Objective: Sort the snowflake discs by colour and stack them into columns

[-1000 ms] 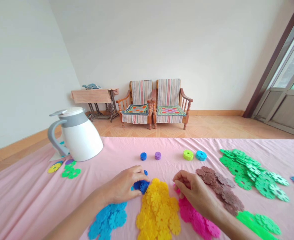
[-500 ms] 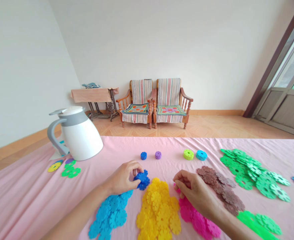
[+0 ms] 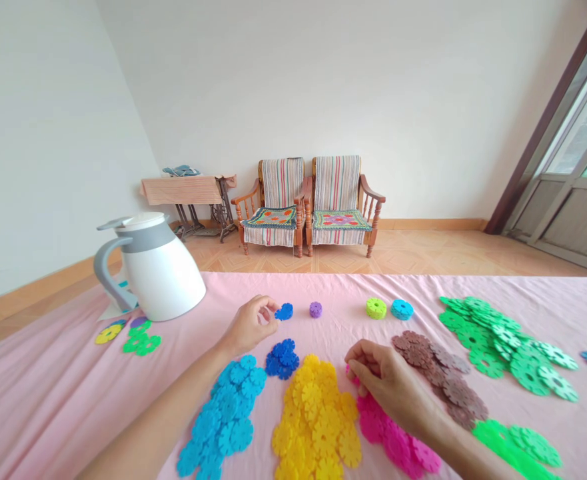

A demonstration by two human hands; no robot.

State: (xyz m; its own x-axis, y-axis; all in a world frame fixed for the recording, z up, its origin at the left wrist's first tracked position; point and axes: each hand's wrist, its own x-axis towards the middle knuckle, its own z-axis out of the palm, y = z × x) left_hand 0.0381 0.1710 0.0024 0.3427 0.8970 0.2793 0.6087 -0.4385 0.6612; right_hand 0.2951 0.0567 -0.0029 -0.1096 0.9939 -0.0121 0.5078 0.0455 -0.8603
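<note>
Jug [image 3: 166,280]: white, grey collar and handle, upright on the pink cloth [image 3: 68,393]
Armchairs [image 3: 300,223]: two, wooden, side by side, striped covers [image 3: 340,183], patterned seat mats [image 3: 343,220]
Draped table [image 3: 186,191]: metal legs, bluish bundle [image 3: 182,171] on top
Door [image 3: 573,213]: glass above grey panels
Floor [image 3: 433,253]: tan, patterned

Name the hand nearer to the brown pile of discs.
Right. The right hand is just left of the brown pile; the left hand is farther left, beside the small dark-blue stack.
</note>
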